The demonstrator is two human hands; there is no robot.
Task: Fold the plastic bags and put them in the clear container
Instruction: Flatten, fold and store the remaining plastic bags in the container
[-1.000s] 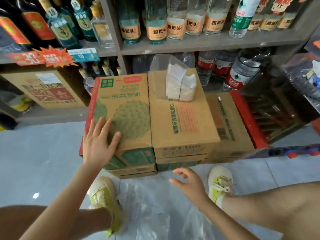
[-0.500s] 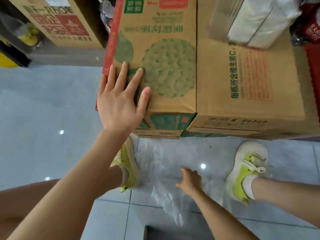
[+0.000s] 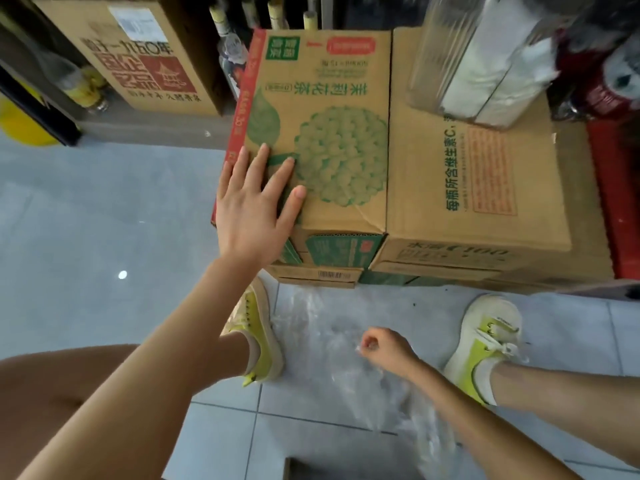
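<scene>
Clear plastic bags [image 3: 332, 344] lie crumpled on the tiled floor between my two shoes. My right hand [image 3: 384, 348] is down on them with its fingers curled, pinching a bit of the plastic. My left hand [image 3: 256, 206] rests flat, fingers spread, on the near left corner of the green-printed cardboard box [image 3: 332, 140]. The clear container [image 3: 460, 53] stands on the neighbouring brown box [image 3: 485, 188] at the upper right and holds white folded bags.
My yellow-and-white shoes [image 3: 256, 330] [image 3: 485, 344] flank the bags. More boxes are stacked under the two top ones. Another carton [image 3: 138, 53] and bottles sit on the low shelf at back left. A red crate [image 3: 620, 202] stands at the right. Grey floor spreads to the left.
My head has tipped further down and closer. My right hand dropped from the air to the bags on the floor and closed on the plastic. My left hand stayed on the box.
</scene>
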